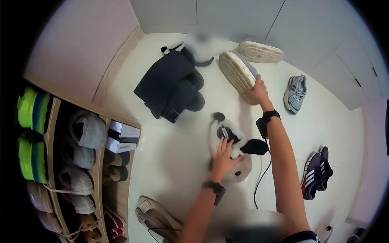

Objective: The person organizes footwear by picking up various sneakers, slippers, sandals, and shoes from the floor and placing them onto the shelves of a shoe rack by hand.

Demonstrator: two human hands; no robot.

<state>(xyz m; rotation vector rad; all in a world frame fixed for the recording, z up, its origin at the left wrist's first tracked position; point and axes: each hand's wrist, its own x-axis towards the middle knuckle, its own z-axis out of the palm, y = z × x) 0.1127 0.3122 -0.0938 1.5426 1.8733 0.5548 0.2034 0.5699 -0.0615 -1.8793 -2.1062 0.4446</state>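
Note:
My right hand (pixel 257 92) grips one end of a slipper (pixel 237 75), its ridged beige sole turned toward me. Another slipper with the same kind of sole (pixel 261 52) lies beyond it by the grey cabinets. My left hand (pixel 225 160) rests with fingers spread on a white and black plush animal slipper (pixel 219 129) with a floppy black ear. Left of my right hand, a pair of black boots (pixel 170 85) lies on its side. A blurred white plush thing (pixel 204 48) sits behind the boots.
A wooden shoe rack (pixel 101 162) on the left holds grey fluffy slippers (pixel 87 129), green shoes (pixel 32 109) and a box (pixel 123 137). Beige flats (pixel 156 216) stand near me. A grey sneaker (pixel 296 95) and dark striped sneakers (pixel 316 174) are on the right. A cable (pixel 259 184) trails from my right wrist.

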